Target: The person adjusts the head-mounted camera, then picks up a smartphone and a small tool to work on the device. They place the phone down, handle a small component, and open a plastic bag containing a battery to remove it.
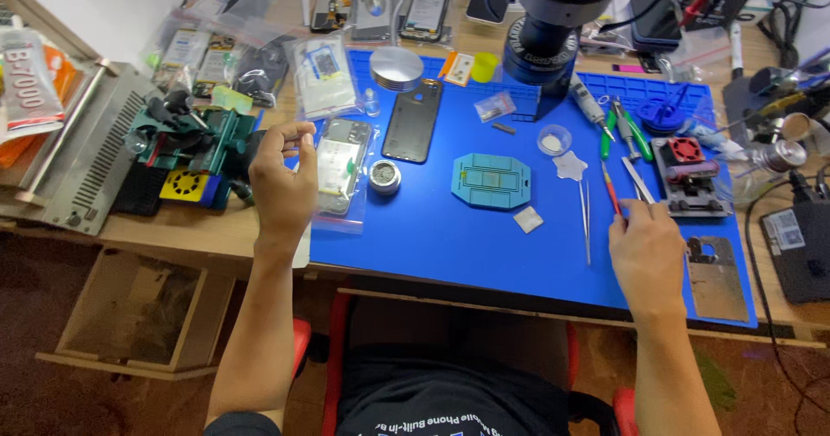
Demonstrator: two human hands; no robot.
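Starting at the far left: grey metal machine [82, 155] on the desk edge, then a green clamp jig [194, 138] with a yellow gear-like part just below it. Left hand [284, 181] is raised over the desk's left side, just beside the jig, fingers curled with thumb and forefinger pinched near a small item at the fingertips; too small to tell what it is, or whether it is truly gripped. Just right of that hand, a phone frame in a clear bag [341, 172] lies half on the blue work mat [432, 237]. Next to the bag a small round tin [385, 177], and above it a dark phone back cover [413, 120] lying flat. Mid-mat: light blue fixture plate [491, 181], with a small grey square pad [528, 220] near its lower right corner. Microscope head [553, 30] hangs over the mat's upper middle. Right of centre, metal tweezers [585, 220] lie flat on the mat, apart from both hands. Right hand [647, 250] rests palm down on the mat, fingers loosely bent, fingertips touching the lower end of a red-handled tool [609, 190] that lies on the mat; not closed around it. Just right of the hand, a bare metal plate [716, 276]; above that, a red and black holder [690, 172]. Far right, a black box unit [800, 246] with cables.
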